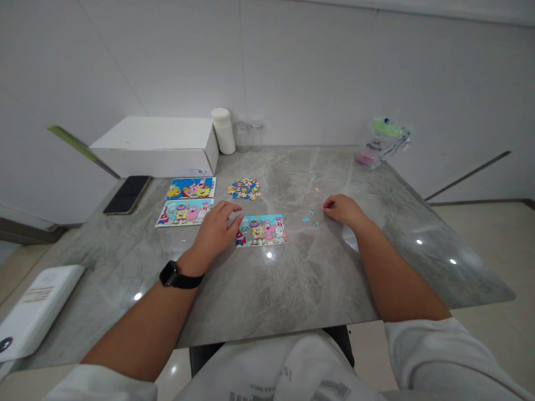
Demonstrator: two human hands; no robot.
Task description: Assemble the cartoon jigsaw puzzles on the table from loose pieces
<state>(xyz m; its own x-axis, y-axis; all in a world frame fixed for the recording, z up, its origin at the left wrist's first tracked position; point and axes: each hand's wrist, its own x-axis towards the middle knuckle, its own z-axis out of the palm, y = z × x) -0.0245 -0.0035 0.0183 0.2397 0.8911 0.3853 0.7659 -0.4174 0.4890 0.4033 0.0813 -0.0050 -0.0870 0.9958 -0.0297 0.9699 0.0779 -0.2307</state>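
Jigsaw puzzle (262,230) is needing light steadying by my spread left hand (214,229); my right hand (343,210) is pinching, whether around anything I can't tell.

On the table (292,295), 2 picture cards (184,214) lie left of the puzzle (262,230). The pile of pieces (245,189) lies behind the puzzle; loose pieces (306,219) lie to the puzzle's right. The box (154,133) stands behind the picture cards, the phone (129,195) to their left.
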